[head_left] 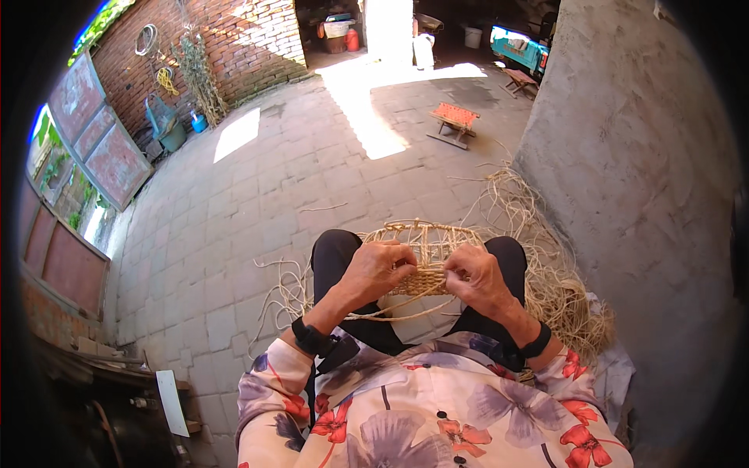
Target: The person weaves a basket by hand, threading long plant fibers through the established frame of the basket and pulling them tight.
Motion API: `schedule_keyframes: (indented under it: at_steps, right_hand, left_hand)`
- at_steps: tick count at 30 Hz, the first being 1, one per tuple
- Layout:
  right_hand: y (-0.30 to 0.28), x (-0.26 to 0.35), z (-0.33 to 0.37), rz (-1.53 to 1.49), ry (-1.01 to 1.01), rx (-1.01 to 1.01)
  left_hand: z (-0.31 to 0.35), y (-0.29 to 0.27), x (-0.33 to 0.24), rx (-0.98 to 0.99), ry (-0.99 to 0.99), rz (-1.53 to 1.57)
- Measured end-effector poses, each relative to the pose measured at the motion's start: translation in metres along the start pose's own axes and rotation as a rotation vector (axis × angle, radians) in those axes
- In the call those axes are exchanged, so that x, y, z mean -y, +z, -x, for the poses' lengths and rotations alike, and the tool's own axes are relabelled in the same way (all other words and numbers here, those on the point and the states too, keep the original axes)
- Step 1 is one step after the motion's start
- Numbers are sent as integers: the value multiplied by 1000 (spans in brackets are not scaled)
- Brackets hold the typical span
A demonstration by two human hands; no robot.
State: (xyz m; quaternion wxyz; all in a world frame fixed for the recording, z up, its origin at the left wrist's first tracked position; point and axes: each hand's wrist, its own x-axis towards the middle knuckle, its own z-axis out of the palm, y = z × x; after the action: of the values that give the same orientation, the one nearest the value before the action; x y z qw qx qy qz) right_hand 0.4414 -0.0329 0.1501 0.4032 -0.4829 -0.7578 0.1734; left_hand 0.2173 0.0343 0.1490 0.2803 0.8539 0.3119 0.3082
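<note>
Between my knees sits a partly woven basket (426, 240) of pale straw-coloured cord, its far side an open lattice and its near side closely woven. My left hand (382, 267) is closed at the left of the near woven edge, thumb and fingers pinched on it. At the right of the same edge, my right hand (477, 274) has its fingers curled and pressed together on the weave. Whether either hand also pinches a single strand is hidden by the fingers. A loose cord (398, 317) loops from the near edge across my lap.
A big tangle of cord (573, 312) lies right of my knee, against a grey wall (640, 171). More loose strands (282, 295) spread on the left. A folding stool (454, 121) with an orange seat stands ahead on the paving (257, 210). A metal gate (101, 132) stands far left.
</note>
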Motion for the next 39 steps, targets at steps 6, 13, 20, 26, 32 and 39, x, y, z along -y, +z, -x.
schedule_keyframes:
  at_steps: [6,13,20,26,32,39]
  right_hand:
    - [-2,-3,0,11,-19,-13]
    - [1,-1,-2,9,-9,-26]
    - [8,-1,-5,112,-159,-108]
    - [14,-2,-5,208,-253,-133]
    - [25,-5,-8,227,-280,-109]
    - [32,-3,-12,263,-298,-93]
  left_hand:
    - [-13,-4,-4,145,-136,-63]
    - [-39,-14,-10,336,-226,-228]
    - [-40,-2,-26,304,-94,-636]
    - [-28,-21,4,266,-347,-33]
    - [-22,-31,13,492,-423,431]
    - [-31,-34,26,628,-400,454]
